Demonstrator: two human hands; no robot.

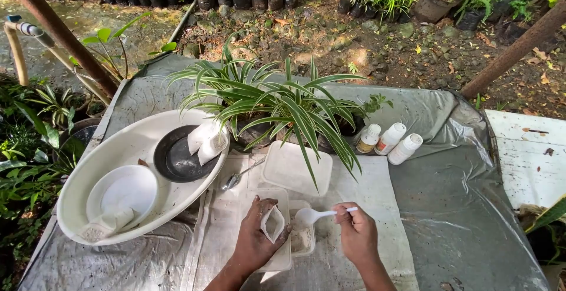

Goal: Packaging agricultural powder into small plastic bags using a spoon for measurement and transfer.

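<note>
1. Sachet [273, 223], small and white with its mouth held open, sits at lower centre of the frame, pinched in the left hand [256, 241] above a shallow white container [302, 239].
2. Right hand [355, 232] is closed around the handle of a white plastic spoon [321, 214], bowl pointing toward the sachet.
3. Step in hand looks like spooning powder; the next move likely calls for a level spoon and a steady, open sachet.
4. Above them stand a striped potted plant [277, 99], three white bottles [388, 140] and, at left, an oval white basin [79, 188].
</note>
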